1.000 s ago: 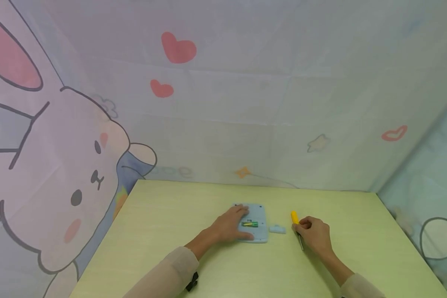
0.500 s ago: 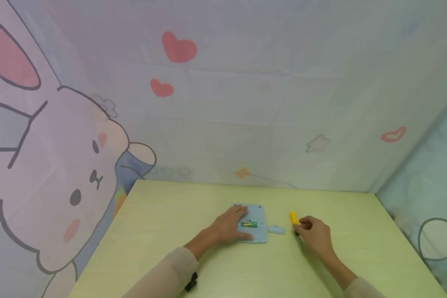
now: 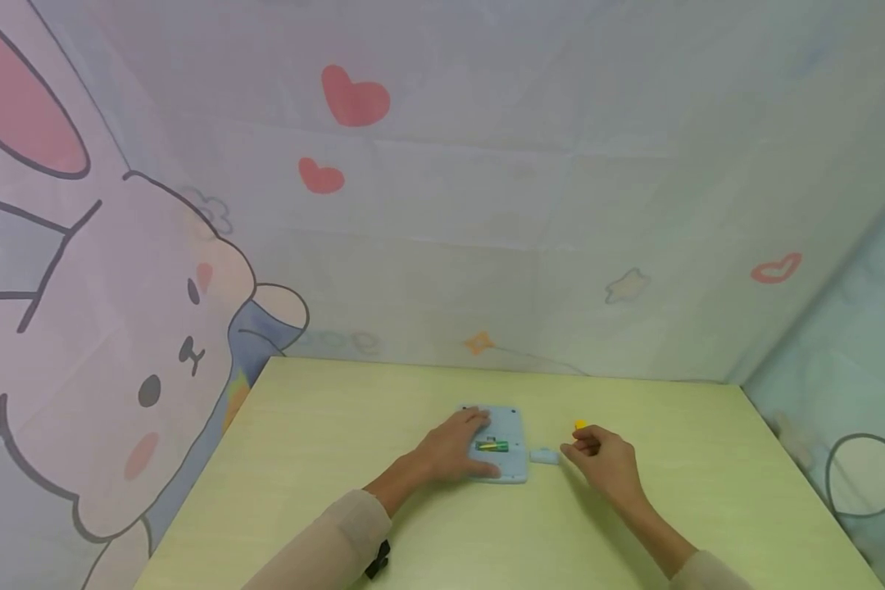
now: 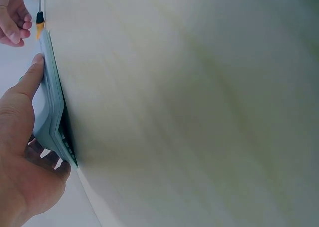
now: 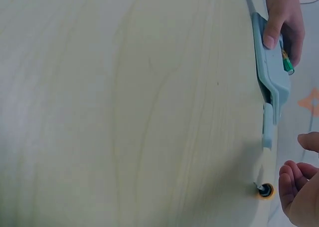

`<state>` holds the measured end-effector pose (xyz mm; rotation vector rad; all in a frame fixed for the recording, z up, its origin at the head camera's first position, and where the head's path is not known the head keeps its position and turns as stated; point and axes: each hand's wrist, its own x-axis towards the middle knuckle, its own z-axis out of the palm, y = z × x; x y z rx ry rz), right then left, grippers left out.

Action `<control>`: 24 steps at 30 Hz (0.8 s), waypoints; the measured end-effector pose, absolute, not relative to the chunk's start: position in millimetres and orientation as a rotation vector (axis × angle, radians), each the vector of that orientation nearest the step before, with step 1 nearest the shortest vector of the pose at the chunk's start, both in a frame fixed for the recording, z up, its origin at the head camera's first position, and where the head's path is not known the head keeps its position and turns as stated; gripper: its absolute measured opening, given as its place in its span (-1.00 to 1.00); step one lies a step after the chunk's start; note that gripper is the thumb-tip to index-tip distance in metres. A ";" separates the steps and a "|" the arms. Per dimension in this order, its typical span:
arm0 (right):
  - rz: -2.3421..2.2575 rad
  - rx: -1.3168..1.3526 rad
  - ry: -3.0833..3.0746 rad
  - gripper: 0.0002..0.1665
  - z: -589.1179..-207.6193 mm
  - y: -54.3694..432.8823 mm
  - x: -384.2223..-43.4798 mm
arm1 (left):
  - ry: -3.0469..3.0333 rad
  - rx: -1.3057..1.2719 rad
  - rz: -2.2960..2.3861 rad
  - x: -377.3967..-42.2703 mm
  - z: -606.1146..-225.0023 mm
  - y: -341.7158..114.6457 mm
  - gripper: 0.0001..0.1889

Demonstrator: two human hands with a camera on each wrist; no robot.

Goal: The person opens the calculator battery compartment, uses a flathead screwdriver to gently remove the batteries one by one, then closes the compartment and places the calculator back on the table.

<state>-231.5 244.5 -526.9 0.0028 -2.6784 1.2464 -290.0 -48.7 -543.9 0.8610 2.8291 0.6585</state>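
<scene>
A light-blue calculator (image 3: 509, 424) lies back side up on the table, keys underneath in the left wrist view. A green battery (image 3: 492, 447) sits in its uncovered compartment. My left hand (image 3: 453, 447) grips the calculator's left part, thumb on the near side and fingers towards the far edge. Right of it lies the small light-blue battery cover (image 3: 544, 456). My right hand (image 3: 606, 465) hovers just right of the cover, thumb and fingers apart, holding nothing in the right wrist view. The screwdriver (image 5: 266, 190) lies beside that hand, mostly hidden in the head view except its yellow handle end.
The pale yellow-green table (image 3: 324, 442) reaches back to a printed fabric backdrop (image 3: 457, 270). A small black object (image 3: 378, 560) shows beside the left sleeve near the front.
My right hand has let go of the screwdriver, which stays on the table, and moved left towards the battery cover. The left hand keeps its place on the calculator.
</scene>
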 end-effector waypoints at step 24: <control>1.323 0.112 -2.673 -0.61 -525.6 208.8 -242.5 | 2.840 0.877 0.618 -289.2 -541.2 -48.7 0.03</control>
